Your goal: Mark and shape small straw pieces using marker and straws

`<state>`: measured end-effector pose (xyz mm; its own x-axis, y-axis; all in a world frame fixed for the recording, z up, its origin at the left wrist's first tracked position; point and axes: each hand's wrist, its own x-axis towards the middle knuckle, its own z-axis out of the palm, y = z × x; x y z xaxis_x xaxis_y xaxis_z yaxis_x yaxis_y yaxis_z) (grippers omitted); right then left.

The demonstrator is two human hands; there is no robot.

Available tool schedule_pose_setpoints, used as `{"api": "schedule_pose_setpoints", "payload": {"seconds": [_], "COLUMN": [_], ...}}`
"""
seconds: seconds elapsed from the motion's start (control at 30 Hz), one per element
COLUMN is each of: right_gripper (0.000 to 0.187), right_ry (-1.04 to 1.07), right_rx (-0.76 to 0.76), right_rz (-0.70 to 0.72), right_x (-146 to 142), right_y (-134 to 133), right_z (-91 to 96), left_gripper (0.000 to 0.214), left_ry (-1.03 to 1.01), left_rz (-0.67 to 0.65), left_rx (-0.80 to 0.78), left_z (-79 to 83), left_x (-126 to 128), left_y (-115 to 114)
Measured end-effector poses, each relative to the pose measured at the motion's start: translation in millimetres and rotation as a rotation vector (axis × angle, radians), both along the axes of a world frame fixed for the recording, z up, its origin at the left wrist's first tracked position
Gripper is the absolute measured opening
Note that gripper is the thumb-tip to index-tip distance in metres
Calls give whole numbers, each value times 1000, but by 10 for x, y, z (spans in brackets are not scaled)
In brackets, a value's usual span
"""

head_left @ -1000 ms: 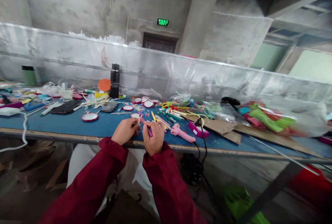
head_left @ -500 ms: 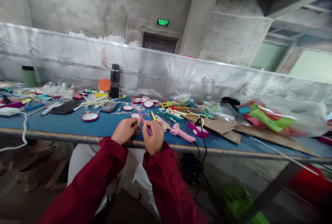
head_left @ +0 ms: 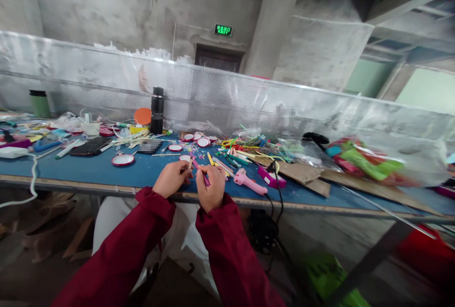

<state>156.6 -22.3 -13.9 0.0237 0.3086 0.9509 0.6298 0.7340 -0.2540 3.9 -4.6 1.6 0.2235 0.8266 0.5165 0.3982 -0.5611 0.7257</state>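
Observation:
Just above the table's front edge, my left hand (head_left: 172, 178) is closed, with a short pale stick-like piece (head_left: 191, 162) pinched at its fingertips. Close beside it, my right hand (head_left: 212, 187) grips a thin purple-pink stick (head_left: 206, 181), whose far end points toward the left hand's fingertips. Whether the two pieces touch, I cannot tell. Behind the hands lies a red-rimmed white lid (head_left: 185, 158), partly hidden. To the right of my right hand are several coloured sticks (head_left: 227, 167) and a pink corded hand tool (head_left: 250, 184).
A black bottle (head_left: 157, 110) stands toward the back, with a dark phone (head_left: 91, 147) to its left. A purple box (head_left: 271, 177), cardboard pieces (head_left: 298, 173) and bagged colourful material (head_left: 369, 160) lie rightward. Behind everything runs a perforated metal screen (head_left: 227, 94). Black cords hang over the front edge.
Both hands stay in nearly the same place, still holding their pieces. The purple-pink stick and the right fingers have shifted very slightly.

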Motion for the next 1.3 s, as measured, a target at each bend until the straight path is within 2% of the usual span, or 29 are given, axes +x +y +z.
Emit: {"api": "schedule_pose_setpoints", "payload": {"seconds": [0.47,0.8,1.3], "right_gripper": [9,10,10], "right_ry": [24,72,46], "right_rx": [-1,-20,-15], "right_rz": [0,50,32], "right_x": [9,31,27], "right_y": [-10,-7,-18], "right_z": [15,3,12], "left_gripper": [17,19,21], "left_ry": [-6,-22,-21], "left_rz": [-60,-37,-37], "left_rx": [-12,-38,-35], "left_z": [-5,10,10], "left_x": [-20,-3,-3], "left_y": [25,-7,1]}}
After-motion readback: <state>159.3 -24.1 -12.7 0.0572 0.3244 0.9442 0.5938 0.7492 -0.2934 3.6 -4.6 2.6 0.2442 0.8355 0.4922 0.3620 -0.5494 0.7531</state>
